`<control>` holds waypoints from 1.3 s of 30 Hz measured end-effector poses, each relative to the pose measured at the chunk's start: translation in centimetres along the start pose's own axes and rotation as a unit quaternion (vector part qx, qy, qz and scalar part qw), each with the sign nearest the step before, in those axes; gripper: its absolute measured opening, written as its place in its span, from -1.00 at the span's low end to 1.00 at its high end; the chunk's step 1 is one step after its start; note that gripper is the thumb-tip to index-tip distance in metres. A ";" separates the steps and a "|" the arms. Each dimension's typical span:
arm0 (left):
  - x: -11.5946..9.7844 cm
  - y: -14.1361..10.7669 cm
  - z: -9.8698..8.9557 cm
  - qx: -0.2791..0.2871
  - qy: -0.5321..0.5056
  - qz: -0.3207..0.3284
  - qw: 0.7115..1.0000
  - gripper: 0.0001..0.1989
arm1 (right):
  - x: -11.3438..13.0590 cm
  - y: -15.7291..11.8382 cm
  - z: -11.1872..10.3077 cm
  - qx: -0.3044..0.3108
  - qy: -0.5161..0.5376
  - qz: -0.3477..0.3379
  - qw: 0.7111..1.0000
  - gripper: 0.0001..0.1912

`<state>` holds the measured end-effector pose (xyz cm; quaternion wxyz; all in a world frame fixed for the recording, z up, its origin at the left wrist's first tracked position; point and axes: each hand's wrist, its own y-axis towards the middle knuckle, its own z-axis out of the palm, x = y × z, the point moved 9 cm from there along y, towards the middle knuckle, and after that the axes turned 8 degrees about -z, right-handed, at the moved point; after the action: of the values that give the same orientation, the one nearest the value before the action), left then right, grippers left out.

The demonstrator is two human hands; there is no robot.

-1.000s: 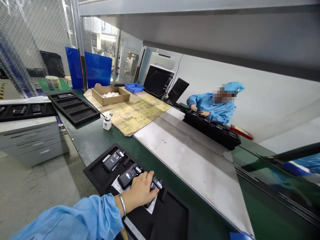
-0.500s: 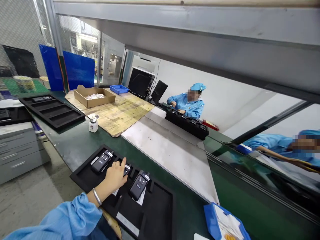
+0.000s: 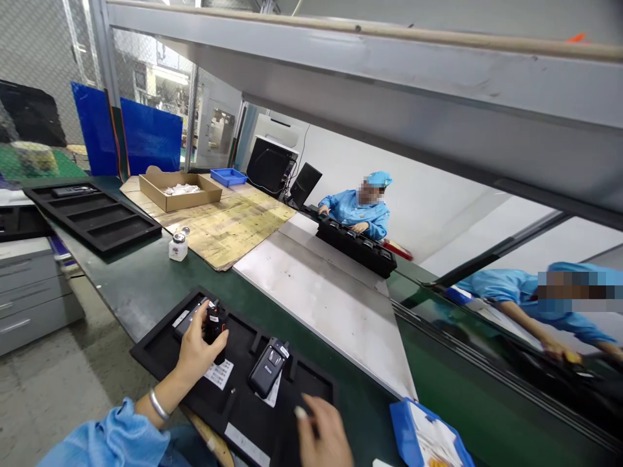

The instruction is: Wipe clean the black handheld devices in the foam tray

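My left hand (image 3: 198, 347) is closed around a black handheld device (image 3: 215, 327), lifted above the left part of a black foam tray (image 3: 160, 353). A white printed label (image 3: 219, 373) lies in the tray below it. Another device lies in the leftmost slot, partly covered by my fingers. Right of centre in the tray, a third device (image 3: 269, 368) rests on a label. Over the tray's lower right part is my right hand (image 3: 325, 431), blurred, its thumb and fingers apart with nothing between them.
A small white bottle (image 3: 178, 248) stands behind the tray. A blue box of white sticks (image 3: 406, 431) is at the lower right. Farther back are a cardboard box (image 3: 195, 198) and another black tray (image 3: 104, 224). Two people in blue work across the bench, and a shelf hangs overhead.
My left hand has picked up the middle device and tilted it upright, uncovering its label. My right hand has come into view at the bottom.
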<state>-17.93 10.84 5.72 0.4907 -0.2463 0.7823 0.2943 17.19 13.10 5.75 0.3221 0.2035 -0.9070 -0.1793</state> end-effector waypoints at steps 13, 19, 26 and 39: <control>0.1 0.9 -2.1 -0.072 -0.126 -0.007 0.989 -0.31 | 15.7 6.3 15.8 0.352 -0.132 -0.072 0.924 -0.72; 0.1 0.9 -1.9 -0.062 -0.138 -0.004 0.989 -0.30 | 13.4 6.9 16.4 0.344 -0.034 0.023 0.938 -0.77; 0.4 0.5 -1.5 -0.031 -0.089 0.007 0.996 -0.33 | 9.5 8.7 16.8 0.296 0.019 0.130 0.946 -0.78; -0.8 0.3 0.3 0.028 0.034 0.078 0.996 -0.35 | 11.2 9.3 15.4 0.263 -0.130 0.063 0.954 -0.83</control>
<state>-17.55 11.34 6.42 0.4463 -0.1806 0.8232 0.3008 -3.29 18.62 4.50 0.1467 0.1979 -0.9672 0.0614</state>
